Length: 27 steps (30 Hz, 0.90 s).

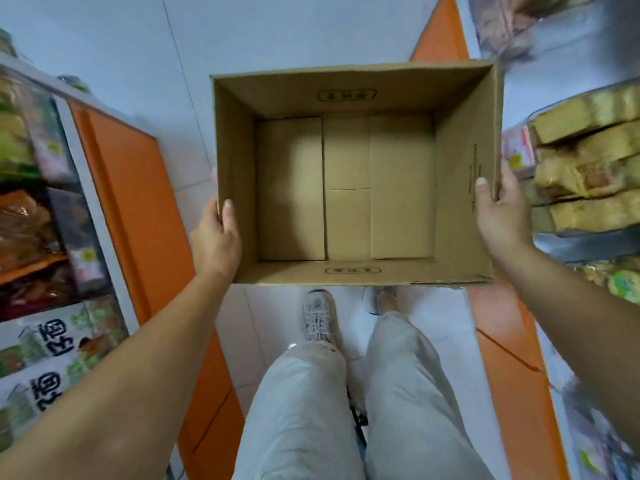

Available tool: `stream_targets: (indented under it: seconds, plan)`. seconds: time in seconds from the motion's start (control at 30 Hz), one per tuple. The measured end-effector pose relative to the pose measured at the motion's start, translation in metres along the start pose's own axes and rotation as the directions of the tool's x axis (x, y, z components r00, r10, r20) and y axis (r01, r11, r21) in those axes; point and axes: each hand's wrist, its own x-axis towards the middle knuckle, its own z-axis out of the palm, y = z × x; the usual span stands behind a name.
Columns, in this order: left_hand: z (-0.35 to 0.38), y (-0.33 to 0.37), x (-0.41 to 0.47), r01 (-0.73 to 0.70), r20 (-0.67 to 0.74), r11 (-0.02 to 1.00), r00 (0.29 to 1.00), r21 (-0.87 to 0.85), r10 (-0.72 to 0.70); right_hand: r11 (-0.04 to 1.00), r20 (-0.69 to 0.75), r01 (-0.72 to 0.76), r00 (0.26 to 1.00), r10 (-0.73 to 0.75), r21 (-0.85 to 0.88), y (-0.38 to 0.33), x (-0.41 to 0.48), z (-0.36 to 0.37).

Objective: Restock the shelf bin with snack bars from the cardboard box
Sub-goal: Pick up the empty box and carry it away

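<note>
Cardboard box [346,188], open-topped, held above the pale tiled floor [145,46] in the aisle between two shelf units. The hands are wide apart, each clamped on one side wall: the left hand [216,237] grips the left wall with its thumb hooked inside the rim, and the right hand [500,209] grips the right wall the same way. Contents: none visible, only the folded bottom flaps show, so the bars appear to be already unloaded. At right, a clear shelf bin [535,116] holds wrapped golden snack bars [588,147] stacked in layers; how full it is cannot be told, since that edge is blurred. At left, a shelf [86,188] carries assorted packets [27,220]. Likely hazards: the box's right wall sits close beside the bin, so a swing or turn could catch the stack and topple bars. The grip rests on thin walls alone, which may bow and slip, and the near rim looks ragged at its right corner [450,283], where it could tear further.
</note>
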Motion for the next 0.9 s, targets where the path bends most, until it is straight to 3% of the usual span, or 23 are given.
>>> stream_targets:
  seconds: [0.3,0.57,0.9]
  plan:
    - [-0.042,0.08,0.07,0.108,-0.18,0.986,0.975,-0.125,-0.13,0.978,0.152,0.2,0.97,-0.19,-0.053,-0.151,0.125,0.011]
    - [-0.077,0.095,0.158,0.158,-0.179,0.976,0.966,-0.152,-0.185,0.966,0.19,0.256,0.951,-0.245,-0.034,-0.258,0.184,0.058]
    - [-0.126,0.134,0.294,0.165,-0.143,0.979,0.973,-0.121,-0.182,0.974,0.15,0.225,0.963,-0.225,0.018,-0.366,0.24,0.112]
